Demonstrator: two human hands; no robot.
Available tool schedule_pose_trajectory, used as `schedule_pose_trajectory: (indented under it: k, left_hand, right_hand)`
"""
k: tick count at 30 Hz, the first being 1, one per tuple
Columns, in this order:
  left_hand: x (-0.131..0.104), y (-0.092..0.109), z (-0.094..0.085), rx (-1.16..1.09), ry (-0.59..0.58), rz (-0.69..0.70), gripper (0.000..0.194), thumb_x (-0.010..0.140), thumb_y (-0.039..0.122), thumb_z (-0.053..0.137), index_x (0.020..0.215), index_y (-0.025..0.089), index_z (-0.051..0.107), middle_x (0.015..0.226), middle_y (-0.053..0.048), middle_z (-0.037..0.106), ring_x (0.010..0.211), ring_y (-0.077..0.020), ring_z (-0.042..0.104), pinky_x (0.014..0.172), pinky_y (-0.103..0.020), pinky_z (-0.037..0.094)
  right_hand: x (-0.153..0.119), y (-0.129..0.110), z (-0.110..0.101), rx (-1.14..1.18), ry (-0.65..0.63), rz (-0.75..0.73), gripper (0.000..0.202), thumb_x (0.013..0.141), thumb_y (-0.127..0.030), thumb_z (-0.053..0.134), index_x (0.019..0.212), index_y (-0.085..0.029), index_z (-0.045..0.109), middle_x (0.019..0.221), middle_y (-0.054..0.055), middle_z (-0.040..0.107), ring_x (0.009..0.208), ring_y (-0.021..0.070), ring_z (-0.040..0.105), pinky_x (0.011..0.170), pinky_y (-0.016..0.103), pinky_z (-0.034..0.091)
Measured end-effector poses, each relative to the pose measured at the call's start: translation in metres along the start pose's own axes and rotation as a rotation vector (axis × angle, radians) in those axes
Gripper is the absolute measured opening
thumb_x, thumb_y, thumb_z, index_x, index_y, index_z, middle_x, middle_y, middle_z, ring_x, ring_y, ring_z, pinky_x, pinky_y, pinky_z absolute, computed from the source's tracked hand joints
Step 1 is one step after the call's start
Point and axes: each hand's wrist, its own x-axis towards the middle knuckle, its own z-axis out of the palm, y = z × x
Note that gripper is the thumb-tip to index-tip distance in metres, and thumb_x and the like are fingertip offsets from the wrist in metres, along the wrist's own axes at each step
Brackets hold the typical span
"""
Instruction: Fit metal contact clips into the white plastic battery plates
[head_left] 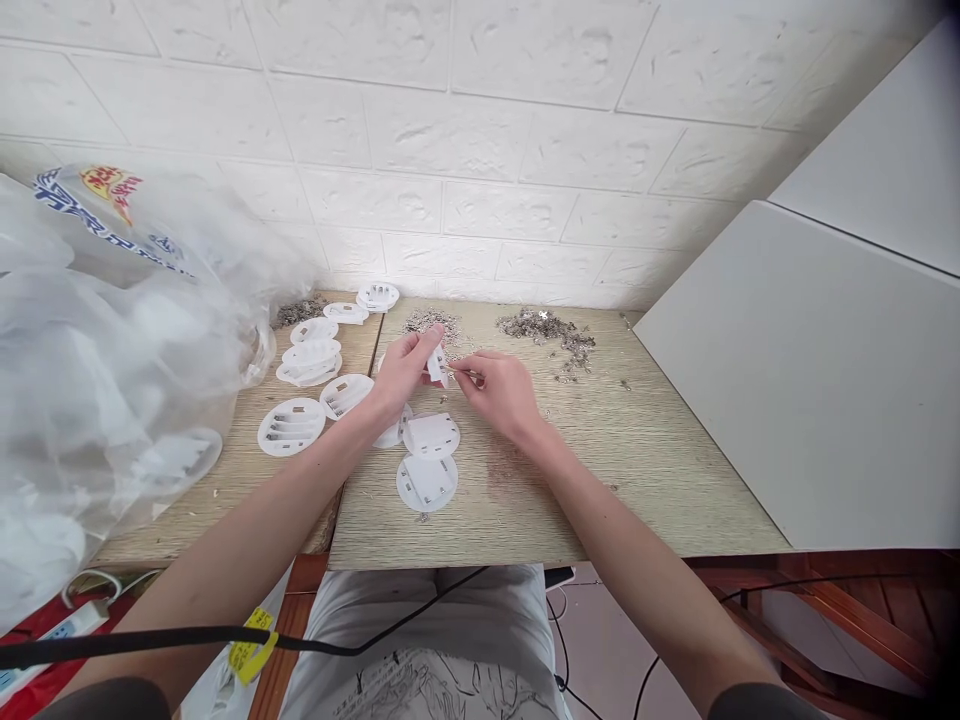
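My left hand (pixel 405 368) is closed around a white plastic part (pixel 436 366), which is tilted up above the table. Just to its right, my right hand (pixel 499 388) pinches something thin and small against that part; its shape is too small to make out. Below my hands, two round white plastic pieces (pixel 427 482) lie one in front of the other, flat side up. Several more round white pieces with slotted compartments (pixel 291 427) lie to the left. Behind my hands sits a pile of small metal bits (pixel 433 325), and a darker metal pile (pixel 546 328) lies to the right.
A large clear plastic bag (pixel 150 330) of white pieces fills the left side. A white panel (pixel 810 380) stands at the right, and a white brick wall (pixel 487 150) rises behind the wooden table (pixel 637 470). A black cable (pixel 187 636) crosses low in front.
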Motion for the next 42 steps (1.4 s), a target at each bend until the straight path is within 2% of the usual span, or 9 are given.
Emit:
schedule_pose_trajectory:
  k: [7, 13, 18, 24, 29, 33, 38, 42]
  left_hand:
    - [0.001, -0.001, -0.001, 0.056, 0.014, 0.014, 0.044, 0.072, 0.059, 0.065, 0.064, 0.017, 0.053, 0.062, 0.001, 0.047, 0.057, -0.0102, 0.047, 0.052, -0.023, 0.042]
    - [0.001, -0.008, -0.001, 0.107, 0.027, 0.073, 0.045, 0.072, 0.061, 0.063, 0.065, 0.018, 0.051, 0.062, 0.002, 0.046, 0.056, -0.0099, 0.044, 0.054, -0.024, 0.039]
    - [0.000, -0.015, 0.001, 0.094, 0.059, 0.131, 0.042, 0.075, 0.057, 0.062, 0.065, 0.019, 0.047, 0.062, 0.003, 0.044, 0.057, -0.0098, 0.042, 0.053, -0.023, 0.036]
    - [0.000, -0.021, 0.002, 0.167, 0.095, 0.198, 0.039, 0.079, 0.054, 0.059, 0.067, 0.019, 0.050, 0.063, 0.002, 0.047, 0.058, -0.0109, 0.042, 0.054, -0.025, 0.033]
    - [-0.003, -0.019, 0.002, 0.283, 0.088, 0.227, 0.034, 0.081, 0.049, 0.059, 0.066, 0.019, 0.051, 0.063, 0.002, 0.049, 0.060, -0.0117, 0.043, 0.057, -0.026, 0.033]
    - [-0.001, -0.013, -0.001, 0.338, 0.034, 0.244, 0.030, 0.080, 0.044, 0.061, 0.068, 0.018, 0.053, 0.065, 0.002, 0.050, 0.061, -0.0115, 0.044, 0.058, -0.025, 0.033]
    - [0.001, -0.008, 0.000, 0.186, 0.008, 0.181, 0.035, 0.081, 0.051, 0.058, 0.070, 0.018, 0.051, 0.062, 0.003, 0.045, 0.057, -0.0105, 0.041, 0.054, -0.025, 0.033]
    - [0.000, -0.008, 0.002, 0.115, 0.038, 0.130, 0.035, 0.080, 0.052, 0.058, 0.073, 0.018, 0.054, 0.067, 0.001, 0.049, 0.060, -0.0111, 0.044, 0.056, -0.025, 0.039]
  right_hand:
    - [0.000, 0.000, 0.001, 0.012, -0.008, 0.015, 0.025, 0.088, -0.021, 0.052, 0.099, -0.022, 0.074, 0.089, 0.004, 0.074, 0.069, 0.0152, 0.060, 0.065, 0.027, 0.038]
    - [-0.002, -0.001, 0.005, 0.013, -0.020, 0.027, 0.025, 0.089, -0.021, 0.049, 0.096, -0.023, 0.074, 0.084, 0.005, 0.073, 0.074, 0.0174, 0.063, 0.067, 0.027, 0.040]
    - [-0.004, -0.002, 0.007, -0.019, -0.022, 0.028, 0.026, 0.090, -0.020, 0.047, 0.096, -0.022, 0.072, 0.083, 0.006, 0.073, 0.077, 0.0190, 0.064, 0.067, 0.027, 0.039]
    - [-0.006, -0.005, 0.007, -0.092, -0.034, -0.017, 0.030, 0.090, -0.017, 0.042, 0.100, -0.021, 0.070, 0.087, 0.005, 0.074, 0.075, 0.0188, 0.065, 0.062, 0.027, 0.035]
    - [-0.006, -0.007, 0.007, -0.165, -0.053, -0.048, 0.029, 0.087, -0.014, 0.042, 0.089, -0.020, 0.070, 0.079, 0.005, 0.073, 0.064, 0.0172, 0.060, 0.056, 0.028, 0.028]
    - [-0.002, -0.004, 0.006, -0.083, -0.046, -0.034, 0.026, 0.086, -0.015, 0.045, 0.084, -0.020, 0.070, 0.074, 0.004, 0.071, 0.061, 0.0157, 0.058, 0.056, 0.027, 0.029]
    - [0.001, 0.000, 0.000, 0.134, 0.009, 0.066, 0.020, 0.086, -0.019, 0.052, 0.093, -0.020, 0.071, 0.078, 0.002, 0.073, 0.065, 0.0141, 0.061, 0.061, 0.025, 0.038]
    - [0.001, 0.001, 0.001, 0.157, 0.037, 0.095, 0.019, 0.085, -0.018, 0.054, 0.091, -0.021, 0.072, 0.079, 0.001, 0.073, 0.066, 0.0141, 0.061, 0.062, 0.025, 0.040]
